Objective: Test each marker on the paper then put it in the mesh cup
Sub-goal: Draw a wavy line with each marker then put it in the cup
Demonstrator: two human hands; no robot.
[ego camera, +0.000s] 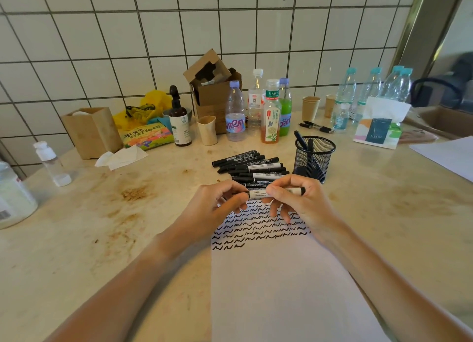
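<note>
Hands meet over the top of the paper point(281, 277): left hand point(217, 203) and right hand point(297, 201) each curl fingers round one marker point(258, 194), held level between them. Mesh cup point(314, 160) stands upright just right of the pile of markers point(250, 169); at least two markers stand inside it. Paper carries rows of black squiggles point(256, 226).

The cup point(314, 160) was black wire mesh, the paper point(276, 285) smooth and matt, the table point(128, 213) shiny, stained stone
</note>
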